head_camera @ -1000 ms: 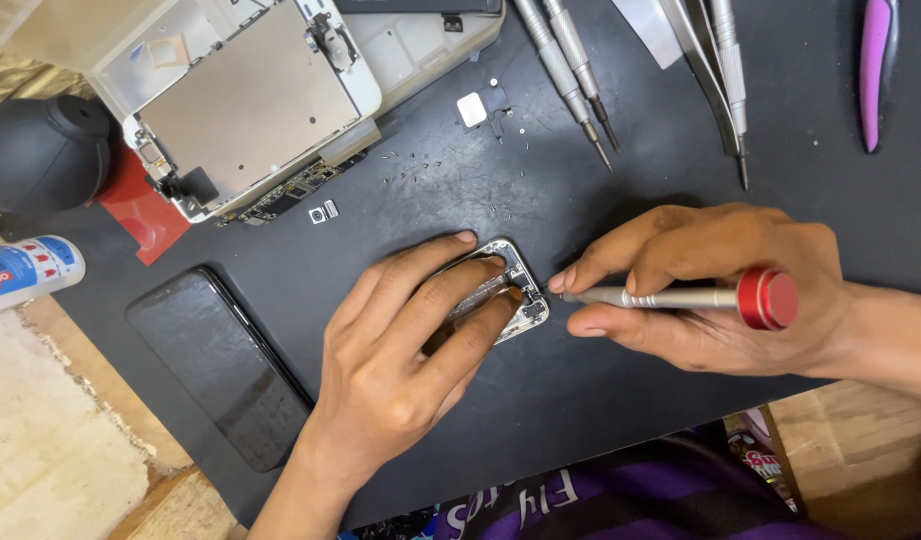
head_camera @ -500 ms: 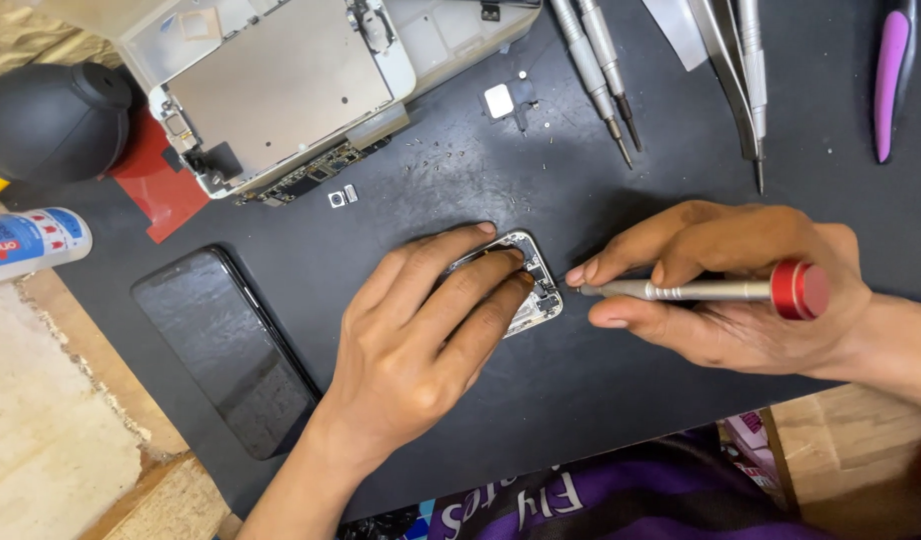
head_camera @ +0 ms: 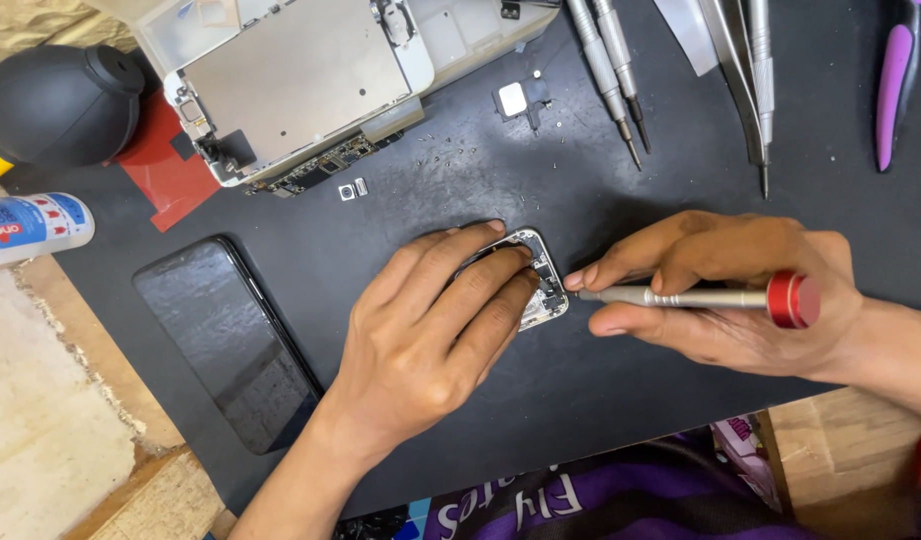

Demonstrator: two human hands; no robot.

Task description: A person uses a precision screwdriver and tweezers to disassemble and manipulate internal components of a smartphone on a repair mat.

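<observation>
Phone frame [head_camera: 546, 285] lies mid-surface on the dark mat [head_camera: 461, 180], pinned under the left hand [head_camera: 431, 335], whose fingers lie flat and spread, pointing toward 2 o'clock. At 3 o'clock, the right hand [head_camera: 731, 290] pinches a silver, red-capped screwdriver [head_camera: 701, 297] level, its tip touching the frame's edge.
</observation>
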